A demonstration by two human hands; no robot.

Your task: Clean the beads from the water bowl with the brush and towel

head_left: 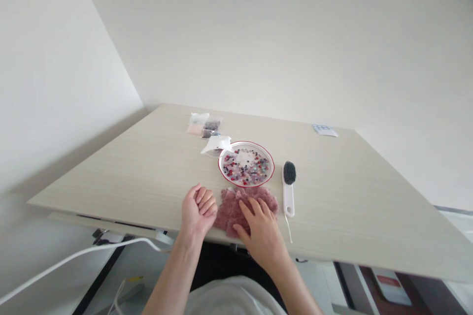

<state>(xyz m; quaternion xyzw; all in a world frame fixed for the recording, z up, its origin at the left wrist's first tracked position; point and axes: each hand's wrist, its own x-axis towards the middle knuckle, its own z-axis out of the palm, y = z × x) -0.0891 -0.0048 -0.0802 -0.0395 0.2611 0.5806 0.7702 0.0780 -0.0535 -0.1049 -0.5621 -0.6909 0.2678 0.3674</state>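
A pale wooden table [351, 197] spreads out in front of the person. Both forearms reach over its near edge. The right hand [260, 224] lies palm down on a cloth [227, 206], fingers spread apart and pressing no pinch. The left hand [199, 206] is raised just beside the cloth's left side, fingers curled together in a fist; I cannot tell whether anything is inside. The cloth, dusty pink and fluffy, lies rumpled near the table's front edge, close against the near rim of a plate [273, 170]. The plate is white with a red rim. To the right rests a white brush [288, 192] with dark bristles. Small, mostly red, purple and dark beads [246, 174] cover much of the plate.
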